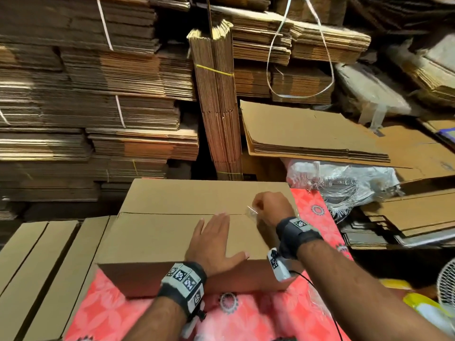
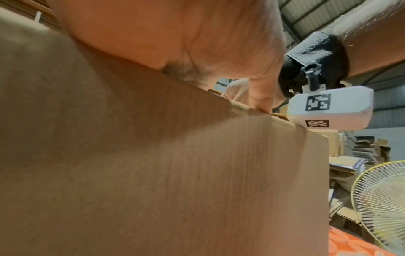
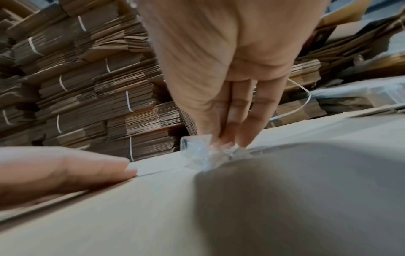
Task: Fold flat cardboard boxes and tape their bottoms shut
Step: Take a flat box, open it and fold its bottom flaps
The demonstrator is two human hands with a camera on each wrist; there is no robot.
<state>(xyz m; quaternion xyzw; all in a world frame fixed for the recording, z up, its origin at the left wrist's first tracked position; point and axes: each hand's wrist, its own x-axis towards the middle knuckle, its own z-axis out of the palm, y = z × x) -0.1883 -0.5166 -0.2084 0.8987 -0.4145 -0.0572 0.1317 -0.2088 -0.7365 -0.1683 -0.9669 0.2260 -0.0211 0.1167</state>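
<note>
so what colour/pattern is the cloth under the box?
Red-orange cloth with a paler floral print and dark round motifs; clearest in the head view.

- The box (image 1: 172,232) hides most of the red patterned surface (image 1: 118,313) under it; the picture's lower edge cuts off the surface's near part.
- In the left wrist view the left hand (image 2: 175,39) is a blurred mass of palm; only one finger (image 2: 260,93) shows clearly, and the top edge cuts off the rest.
- The clear tape (image 3: 201,152) under the right hand (image 3: 230,69) is crumpled and smeared by blur, so where its end lies on the seam cannot be told.
- In the head view the right hand's (image 1: 269,206) fingertips are hidden behind its own knuckles.
- The fan (image 1: 446,283) at the near right is cut off by the edge.
- The flat cardboard stacks (image 1: 81,99) at the far left run out of frame.
</note>
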